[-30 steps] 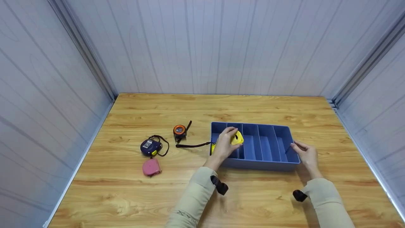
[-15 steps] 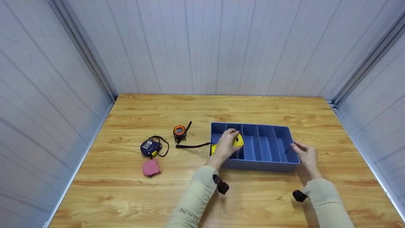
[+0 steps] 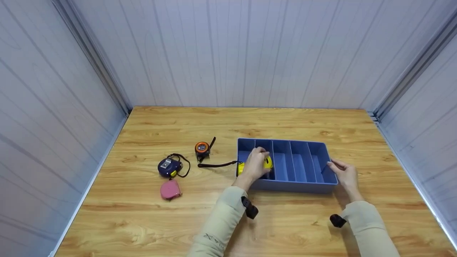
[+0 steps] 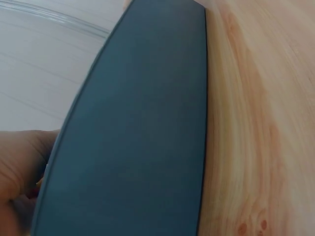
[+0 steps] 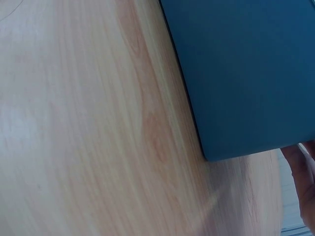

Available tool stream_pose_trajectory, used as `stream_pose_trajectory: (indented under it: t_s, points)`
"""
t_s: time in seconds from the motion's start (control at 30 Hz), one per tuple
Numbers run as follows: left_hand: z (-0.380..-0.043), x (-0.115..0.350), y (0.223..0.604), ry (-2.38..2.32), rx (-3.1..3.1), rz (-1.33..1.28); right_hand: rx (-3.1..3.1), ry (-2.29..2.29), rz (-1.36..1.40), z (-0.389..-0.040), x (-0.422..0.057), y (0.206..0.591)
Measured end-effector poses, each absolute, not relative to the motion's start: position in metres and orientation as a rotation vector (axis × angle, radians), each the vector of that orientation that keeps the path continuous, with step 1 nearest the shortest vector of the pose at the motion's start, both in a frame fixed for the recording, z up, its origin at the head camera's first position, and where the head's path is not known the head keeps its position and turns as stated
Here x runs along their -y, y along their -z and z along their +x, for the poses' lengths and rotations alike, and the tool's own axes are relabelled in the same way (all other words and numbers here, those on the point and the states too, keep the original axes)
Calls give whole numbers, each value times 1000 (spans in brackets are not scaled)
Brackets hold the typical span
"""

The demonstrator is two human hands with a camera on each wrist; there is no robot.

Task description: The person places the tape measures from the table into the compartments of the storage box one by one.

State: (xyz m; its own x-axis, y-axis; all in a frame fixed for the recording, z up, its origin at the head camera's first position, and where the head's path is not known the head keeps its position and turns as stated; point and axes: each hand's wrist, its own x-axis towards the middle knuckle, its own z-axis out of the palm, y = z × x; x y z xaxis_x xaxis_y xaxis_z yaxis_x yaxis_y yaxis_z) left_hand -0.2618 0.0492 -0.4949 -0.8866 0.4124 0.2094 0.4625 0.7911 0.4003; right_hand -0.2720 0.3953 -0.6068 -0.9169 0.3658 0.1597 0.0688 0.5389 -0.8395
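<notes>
Head view, with the box as the clock's centre and twelve at its far side: at nine o'clock the left hand [image 3: 252, 167] has its fingers curled round a yellow tape measure [image 3: 270, 163], held at the second compartment [image 3: 265, 143] from the left of the blue divided box [image 3: 292, 187]; how deep it sits is hidden by the hand. At three o'clock the right hand [image 3: 347, 176] pinches the rim of the end wall, seemingly to steady the box. The step looks like placing the tape measure in that slot; the next move would call for seating it on the floor, then loosening the fingers and lifting clear. Around it on the table [image 3: 142, 228], left to right: a navy tape measure [image 3: 170, 167] lies well apart at nine o'clock, a pink tape measure [image 3: 170, 190] just on its six o'clock side, and an orange-and-black tape measure [image 3: 202, 147] between nine and ten. Nearer, a black strap [image 3: 217, 165] trails over the box's left wall toward a yellow item [image 3: 240, 167] in the leftmost compartment [image 3: 246, 144], partly hidden by the hand; that strap and the narrow slot could get in the way.
</notes>
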Motion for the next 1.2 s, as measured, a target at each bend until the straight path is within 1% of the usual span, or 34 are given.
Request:
stream_pose_trajectory:
  t_s: [0.37, 0.77, 0.9, 1.2]
  points:
    - [-262, -51, 497, 620, 2884, -733, 2478, -1325, -377, -270, -394, 605]
    - [-261, -52, 498, 417, 2895, -823, 2493, -1312, -368, -270, -395, 605]
    - [-261, -52, 496, 450, 2908, -836, 2494, -1276, -351, -270, -394, 604]
    - [-261, -53, 495, 576, 2930, -773, 2479, -1283, -357, -272, -395, 607]
